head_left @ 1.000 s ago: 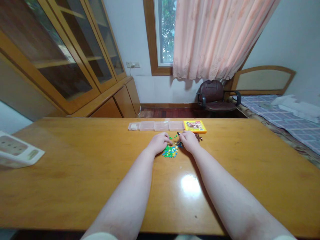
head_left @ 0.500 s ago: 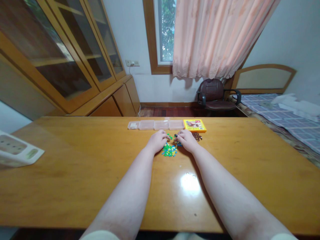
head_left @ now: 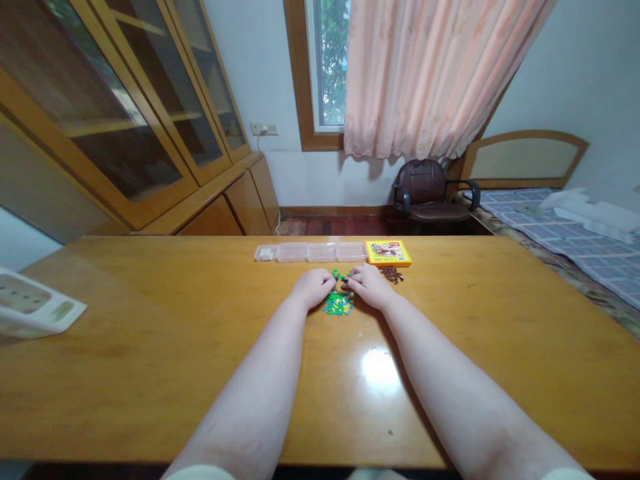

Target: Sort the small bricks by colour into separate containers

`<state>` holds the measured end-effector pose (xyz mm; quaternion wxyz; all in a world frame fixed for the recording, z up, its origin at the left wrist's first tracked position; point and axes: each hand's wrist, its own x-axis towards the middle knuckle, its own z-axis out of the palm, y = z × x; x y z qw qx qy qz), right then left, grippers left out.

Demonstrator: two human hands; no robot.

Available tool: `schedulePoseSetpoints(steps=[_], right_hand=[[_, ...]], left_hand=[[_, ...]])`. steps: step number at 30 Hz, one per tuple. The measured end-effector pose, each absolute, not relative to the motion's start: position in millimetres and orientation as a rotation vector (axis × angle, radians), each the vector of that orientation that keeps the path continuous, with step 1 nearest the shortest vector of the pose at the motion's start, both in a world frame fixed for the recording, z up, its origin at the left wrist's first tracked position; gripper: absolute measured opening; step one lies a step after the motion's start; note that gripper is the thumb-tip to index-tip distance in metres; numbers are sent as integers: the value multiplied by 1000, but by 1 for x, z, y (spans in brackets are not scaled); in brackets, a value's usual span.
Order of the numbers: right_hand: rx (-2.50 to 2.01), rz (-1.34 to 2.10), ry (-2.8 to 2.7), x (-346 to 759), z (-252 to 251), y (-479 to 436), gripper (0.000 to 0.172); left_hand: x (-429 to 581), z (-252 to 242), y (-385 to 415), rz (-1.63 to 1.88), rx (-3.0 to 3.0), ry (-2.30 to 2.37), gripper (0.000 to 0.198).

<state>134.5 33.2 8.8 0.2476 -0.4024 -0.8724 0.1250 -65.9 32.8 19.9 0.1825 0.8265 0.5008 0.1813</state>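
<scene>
On the tabletop (head_left: 150, 373), the left hand (head_left: 314, 287) and right hand (head_left: 369, 285) curl inward, their hold impossible to tell, and a sideways bump could knock brown pieces (head_left: 392, 275) into the colourful pile (head_left: 339, 304).

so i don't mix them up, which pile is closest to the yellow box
The brown pile, just in front of the yellow box; the green pile and multicoloured pile lie further left.
</scene>
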Motion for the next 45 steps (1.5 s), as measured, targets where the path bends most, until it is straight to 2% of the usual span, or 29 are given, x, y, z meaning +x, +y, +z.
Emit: schedulePoseSetpoints(steps=[7,14,22,34,40,45], right_hand=[[-955,440,-2423,132,11,31,29],[-1072,383,-2383,133,13,30,31],[-870,465,-2479,126,18,25,36],[-902,407,-2497,126,14,26,39],[-889,412,-2459,126,16,25,44],[-843,487,-2527,124,17,24,38]], left_hand=[[-67,18,34,549,2307,1471,40],[-66,21,33,598,2261,1499,43],[-67,18,35,619,2192,1589,47],[-66,16,36,609,2320,1334,37],[-66,16,36,619,2278,1393,39],[-66,17,36,644,2242,1406,38]])
